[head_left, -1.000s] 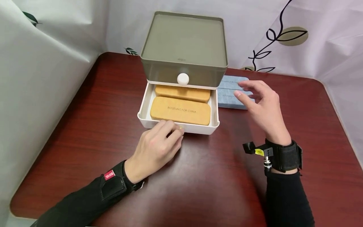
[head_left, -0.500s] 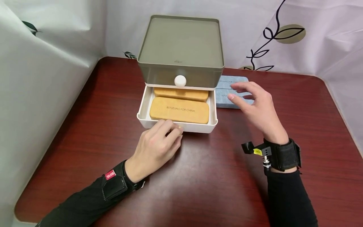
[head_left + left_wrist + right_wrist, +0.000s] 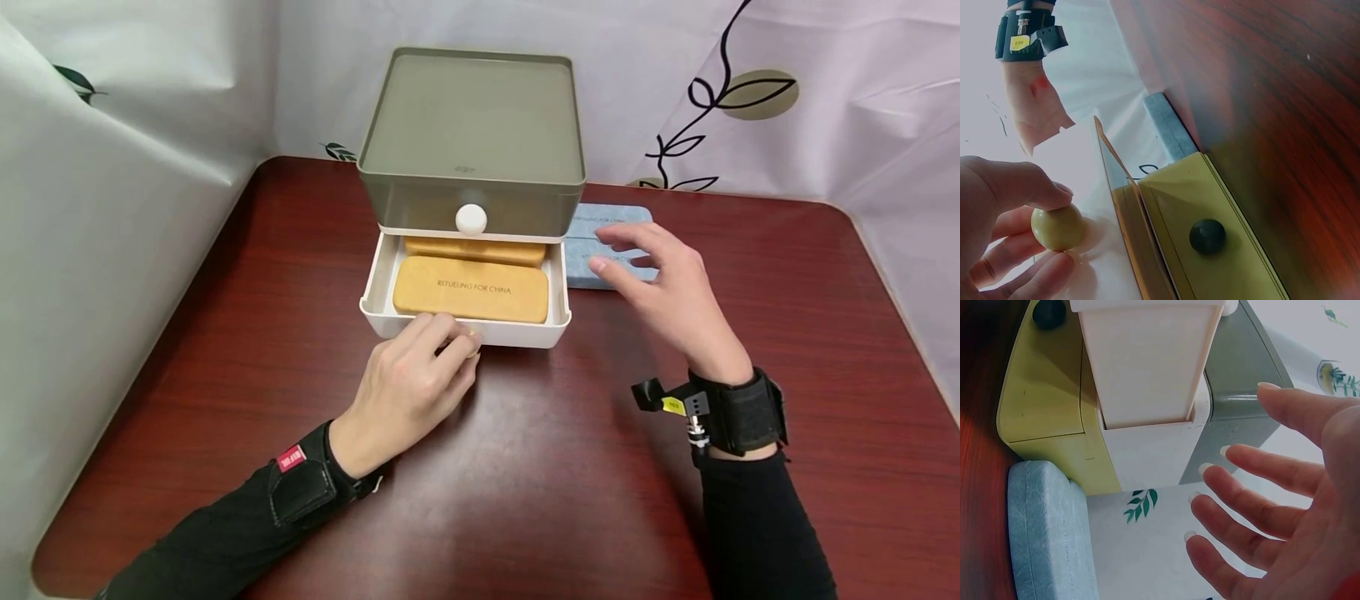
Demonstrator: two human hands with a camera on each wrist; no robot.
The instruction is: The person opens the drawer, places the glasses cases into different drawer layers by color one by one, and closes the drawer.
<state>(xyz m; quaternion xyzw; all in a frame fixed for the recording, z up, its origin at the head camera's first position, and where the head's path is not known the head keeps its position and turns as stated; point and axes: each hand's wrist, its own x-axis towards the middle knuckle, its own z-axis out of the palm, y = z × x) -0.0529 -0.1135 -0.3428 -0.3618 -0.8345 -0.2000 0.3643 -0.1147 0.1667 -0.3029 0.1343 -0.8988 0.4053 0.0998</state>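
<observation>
In the head view my left hand [image 3: 408,387] is at the front of a pulled-out white drawer [image 3: 517,335]. The left wrist view shows its thumb and fingers pinching the drawer's round knob [image 3: 1058,226]. Inside the drawer lies a yellow case [image 3: 471,288] lettered REFUELING FOR CHINA. Behind it, a second yellow case [image 3: 480,249] is partly hidden under the olive upper drawer [image 3: 408,204]. My right hand [image 3: 678,296] hovers right of the drawer with fingers spread, holding nothing. In the head view it overlaps the blue cases [image 3: 588,265] beside the drawer unit.
The drawer unit has an olive tray-like top [image 3: 472,112] and a white knob [image 3: 471,219] on its upper drawer. Below the white drawer is a yellow-green lower drawer [image 3: 1179,206] with a dark knob [image 3: 1207,237]. White leaf-patterned cloth [image 3: 622,92] hangs behind the red-brown table [image 3: 247,333].
The white drawer has slid slightly inward with my left hand on its knob, so less of the rear yellow case shows. My right hand has drifted a little left. The head view has shifted slightly.
</observation>
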